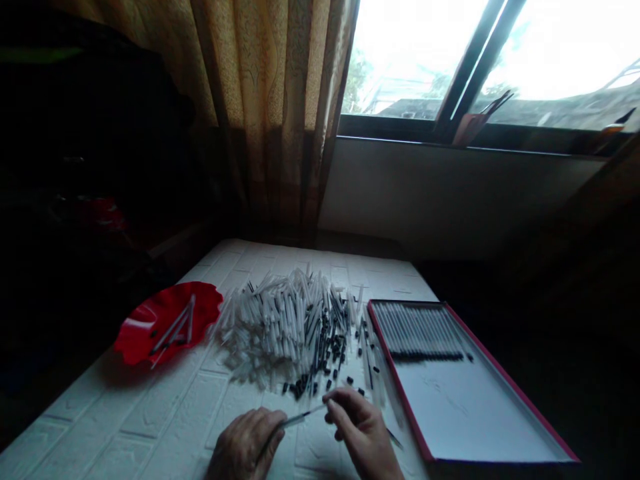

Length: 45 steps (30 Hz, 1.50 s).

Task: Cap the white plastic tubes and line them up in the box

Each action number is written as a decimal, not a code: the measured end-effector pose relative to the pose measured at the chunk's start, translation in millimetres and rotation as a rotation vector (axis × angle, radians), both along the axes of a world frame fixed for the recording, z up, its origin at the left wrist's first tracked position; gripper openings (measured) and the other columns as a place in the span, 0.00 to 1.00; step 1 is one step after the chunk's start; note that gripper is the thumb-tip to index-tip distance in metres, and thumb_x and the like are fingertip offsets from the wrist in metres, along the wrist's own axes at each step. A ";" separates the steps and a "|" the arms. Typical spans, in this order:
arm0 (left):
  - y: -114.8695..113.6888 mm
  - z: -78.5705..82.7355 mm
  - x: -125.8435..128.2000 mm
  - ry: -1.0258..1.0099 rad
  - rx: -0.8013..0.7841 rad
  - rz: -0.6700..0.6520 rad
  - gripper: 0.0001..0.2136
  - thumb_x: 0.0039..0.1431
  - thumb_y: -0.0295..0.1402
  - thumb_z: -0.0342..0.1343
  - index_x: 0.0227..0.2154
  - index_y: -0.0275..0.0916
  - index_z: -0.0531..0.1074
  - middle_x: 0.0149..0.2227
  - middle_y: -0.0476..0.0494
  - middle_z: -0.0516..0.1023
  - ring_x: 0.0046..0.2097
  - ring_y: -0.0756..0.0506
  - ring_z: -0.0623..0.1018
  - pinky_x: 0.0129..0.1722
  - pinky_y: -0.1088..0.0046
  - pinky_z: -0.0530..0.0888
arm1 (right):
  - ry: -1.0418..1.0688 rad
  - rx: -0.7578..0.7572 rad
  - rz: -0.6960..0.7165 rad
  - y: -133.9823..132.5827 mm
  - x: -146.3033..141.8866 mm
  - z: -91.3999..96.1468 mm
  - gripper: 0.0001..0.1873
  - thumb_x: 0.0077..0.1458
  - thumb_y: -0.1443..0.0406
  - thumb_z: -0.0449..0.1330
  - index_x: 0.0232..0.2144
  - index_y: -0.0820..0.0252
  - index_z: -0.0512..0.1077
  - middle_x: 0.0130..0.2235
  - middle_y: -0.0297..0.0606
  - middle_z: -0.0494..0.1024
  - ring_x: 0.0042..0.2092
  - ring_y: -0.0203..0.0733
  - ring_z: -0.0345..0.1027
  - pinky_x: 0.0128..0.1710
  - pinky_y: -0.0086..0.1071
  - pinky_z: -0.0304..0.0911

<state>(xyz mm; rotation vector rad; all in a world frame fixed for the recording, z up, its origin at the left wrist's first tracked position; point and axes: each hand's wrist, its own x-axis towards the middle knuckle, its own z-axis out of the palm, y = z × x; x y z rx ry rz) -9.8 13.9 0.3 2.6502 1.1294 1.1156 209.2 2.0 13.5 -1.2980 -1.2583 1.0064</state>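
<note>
My left hand [245, 443] and my right hand [359, 427] are close together at the near edge of the table. They hold a thin clear pen tube [300, 420]: my left hand grips one end, and the fingertips of my right hand pinch the other. A thin dark-tipped stick [395, 439] shows beyond my right hand, and I cannot tell if that hand holds it. Just ahead lies a large heap of white and clear pen tubes [285, 327], mixed with small black pen parts [325, 360].
On the left, a red scalloped plate [167, 323] holds a few clear tubes. On the right, a red-rimmed tray [465, 407] has a row of pens at its far end. A white brick-patterned table cover [165, 413] lies underneath. A curtain and bright window stand beyond.
</note>
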 end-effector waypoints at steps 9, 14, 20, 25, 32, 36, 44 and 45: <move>0.5 0.0 1.1 0.008 0.017 -0.007 0.12 0.71 0.36 0.40 0.43 0.41 0.69 0.32 0.47 0.82 0.32 0.48 0.82 0.33 0.77 0.79 | -0.871 0.127 0.110 4.2 13.9 -22.7 0.16 0.58 0.70 0.50 0.44 0.60 0.75 0.36 0.45 0.79 0.34 0.46 0.77 0.32 0.31 0.69; 0.0 -0.7 1.6 0.018 0.001 0.009 0.13 0.71 0.37 0.39 0.43 0.41 0.69 0.32 0.47 0.82 0.33 0.47 0.83 0.33 0.76 0.79 | -1.094 0.004 0.063 25.2 23.0 -14.9 0.15 0.57 0.70 0.54 0.45 0.56 0.74 0.37 0.42 0.78 0.33 0.44 0.76 0.29 0.29 0.66; 0.7 -1.3 1.8 0.007 -0.030 -0.014 0.12 0.71 0.36 0.39 0.44 0.41 0.68 0.32 0.46 0.81 0.33 0.47 0.82 0.33 0.76 0.79 | -0.652 0.003 -0.004 17.5 15.4 -18.4 0.06 0.53 0.68 0.55 0.33 0.58 0.71 0.31 0.38 0.76 0.31 0.41 0.72 0.31 0.29 0.63; -1.1 0.6 1.7 0.025 -0.071 -0.047 0.11 0.71 0.35 0.40 0.44 0.41 0.68 0.32 0.46 0.81 0.32 0.47 0.81 0.32 0.74 0.79 | -0.011 -0.103 0.065 3.6 1.9 -21.7 0.04 0.47 0.65 0.60 0.25 0.57 0.67 0.26 0.34 0.74 0.31 0.41 0.70 0.31 0.30 0.64; -1.1 1.5 2.8 0.058 -0.091 -0.064 0.11 0.70 0.34 0.40 0.43 0.41 0.68 0.31 0.46 0.80 0.31 0.46 0.80 0.30 0.73 0.78 | 0.393 -0.228 0.164 -2.5 -15.6 -23.8 0.15 0.42 0.60 0.69 0.28 0.58 0.68 0.29 0.33 0.76 0.28 0.36 0.68 0.25 0.27 0.64; -1.6 2.0 2.9 0.066 -0.085 -0.059 0.11 0.70 0.34 0.41 0.43 0.41 0.68 0.31 0.46 0.80 0.32 0.46 0.80 0.32 0.73 0.78 | 0.339 -0.162 0.185 -2.5 -15.6 -23.7 0.13 0.45 0.58 0.68 0.29 0.58 0.70 0.29 0.34 0.76 0.28 0.36 0.68 0.26 0.27 0.65; -3.0 6.7 5.5 0.076 -0.072 -0.035 0.13 0.70 0.34 0.40 0.42 0.40 0.70 0.30 0.46 0.80 0.31 0.46 0.80 0.31 0.73 0.79 | 0.077 -0.039 0.240 -3.9 -6.7 -22.0 0.06 0.53 0.62 0.61 0.32 0.58 0.70 0.33 0.39 0.79 0.29 0.38 0.71 0.30 0.30 0.66; -3.0 6.8 5.4 0.074 -0.071 -0.037 0.13 0.70 0.34 0.40 0.42 0.40 0.70 0.31 0.46 0.80 0.31 0.46 0.80 0.31 0.73 0.79 | 0.063 -0.038 0.241 -3.7 -6.5 -22.6 0.05 0.53 0.62 0.61 0.32 0.57 0.70 0.33 0.39 0.79 0.29 0.38 0.71 0.30 0.30 0.66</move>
